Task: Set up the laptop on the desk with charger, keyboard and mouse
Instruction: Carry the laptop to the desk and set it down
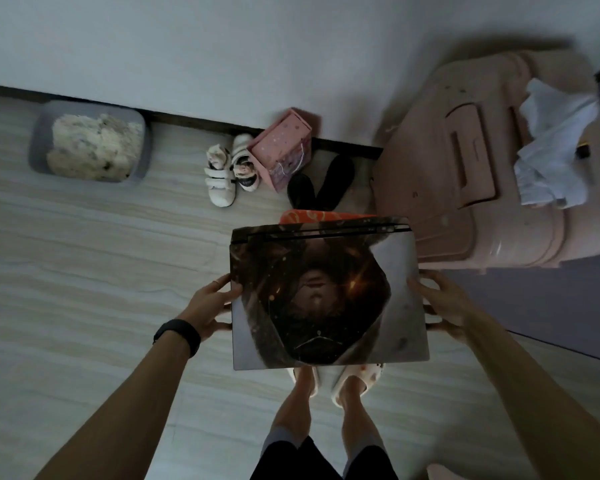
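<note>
A closed laptop [328,296] with a dark picture sticker on its grey lid is held flat in the air above the floor. My left hand [210,306] grips its left edge and wears a black band on the wrist. My right hand [442,303] grips its right edge. Under the laptop's far edge an orange patterned item [312,215] peeks out. No charger, keyboard, mouse or desk is in view.
I stand on a pale wood-look floor [101,289] in light slippers [357,379]. A pink suitcase [482,174] with white cloth on top stands at the right. By the wall are small white shoes [229,171], a pink gift bag [284,150], black slippers [321,183] and a grey tray [90,142].
</note>
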`<act>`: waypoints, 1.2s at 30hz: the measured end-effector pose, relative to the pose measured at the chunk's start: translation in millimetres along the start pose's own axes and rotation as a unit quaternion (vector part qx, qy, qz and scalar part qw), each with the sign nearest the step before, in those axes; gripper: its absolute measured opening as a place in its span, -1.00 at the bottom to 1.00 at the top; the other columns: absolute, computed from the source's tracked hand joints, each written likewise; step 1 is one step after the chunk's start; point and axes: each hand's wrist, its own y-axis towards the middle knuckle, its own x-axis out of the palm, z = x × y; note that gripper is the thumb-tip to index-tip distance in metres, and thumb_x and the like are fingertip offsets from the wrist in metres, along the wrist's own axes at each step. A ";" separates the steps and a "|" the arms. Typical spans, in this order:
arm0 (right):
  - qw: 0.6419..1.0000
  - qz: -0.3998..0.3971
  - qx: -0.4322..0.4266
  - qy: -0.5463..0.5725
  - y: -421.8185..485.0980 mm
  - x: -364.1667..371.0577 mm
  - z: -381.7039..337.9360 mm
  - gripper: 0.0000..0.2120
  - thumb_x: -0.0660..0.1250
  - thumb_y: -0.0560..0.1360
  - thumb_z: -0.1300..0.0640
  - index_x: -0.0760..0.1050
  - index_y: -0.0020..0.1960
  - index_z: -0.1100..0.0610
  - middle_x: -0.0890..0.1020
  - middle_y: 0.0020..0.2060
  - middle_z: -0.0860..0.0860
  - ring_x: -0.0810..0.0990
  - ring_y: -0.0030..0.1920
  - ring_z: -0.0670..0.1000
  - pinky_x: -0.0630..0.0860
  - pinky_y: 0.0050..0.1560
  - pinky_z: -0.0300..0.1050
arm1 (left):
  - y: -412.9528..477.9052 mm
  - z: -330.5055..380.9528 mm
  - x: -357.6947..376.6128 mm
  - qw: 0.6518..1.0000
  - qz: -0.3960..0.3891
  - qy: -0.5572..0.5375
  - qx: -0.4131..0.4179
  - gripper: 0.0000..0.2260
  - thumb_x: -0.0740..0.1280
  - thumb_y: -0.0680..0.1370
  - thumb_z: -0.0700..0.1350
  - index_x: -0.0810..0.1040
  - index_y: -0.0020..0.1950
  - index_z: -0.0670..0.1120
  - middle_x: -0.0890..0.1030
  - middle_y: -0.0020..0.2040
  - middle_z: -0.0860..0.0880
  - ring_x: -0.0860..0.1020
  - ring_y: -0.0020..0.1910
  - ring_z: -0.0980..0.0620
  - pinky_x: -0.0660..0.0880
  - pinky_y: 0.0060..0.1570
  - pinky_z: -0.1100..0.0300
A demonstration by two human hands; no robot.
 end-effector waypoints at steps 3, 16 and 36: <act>0.999 -0.008 -0.034 -0.017 -34.3 12.5 -13.9 -0.79 0.39 0.55 -0.06 0.48 0.15 -0.09 0.61 0.14 0.09 0.62 0.05 0.12 0.56 -0.12 0.03 | -43.4 -10.0 -19.8 0.999 0.016 -0.028 0.014 -0.52 0.36 0.58 -0.14 0.35 0.48 0.06 0.59 0.20 -0.15 0.55 0.16 -0.18 0.51 0.00 -0.25; 0.961 -0.102 -0.191 -0.171 -214.5 119.1 -82.1 -0.86 0.37 0.58 0.10 0.58 0.13 0.01 0.65 0.02 0.08 0.63 0.00 0.11 0.58 0.05 0.07 | -287.0 -106.0 -112.8 0.959 0.162 -0.217 0.080 -0.69 0.32 0.59 -0.11 0.51 0.34 0.02 0.61 0.16 -0.12 0.53 0.15 -0.17 0.52 -0.07 -0.17; 0.802 -0.343 -0.194 -0.450 -494.0 496.8 63.6 -0.78 0.38 0.57 -0.02 0.55 0.18 0.00 0.65 0.10 0.15 0.64 0.10 0.25 0.61 0.00 0.26 | -559.1 -477.4 -315.5 0.796 0.336 -0.494 0.099 -0.80 0.39 0.55 -0.16 0.58 0.16 -0.01 0.60 0.09 -0.17 0.52 0.07 -0.16 0.48 0.10 -0.33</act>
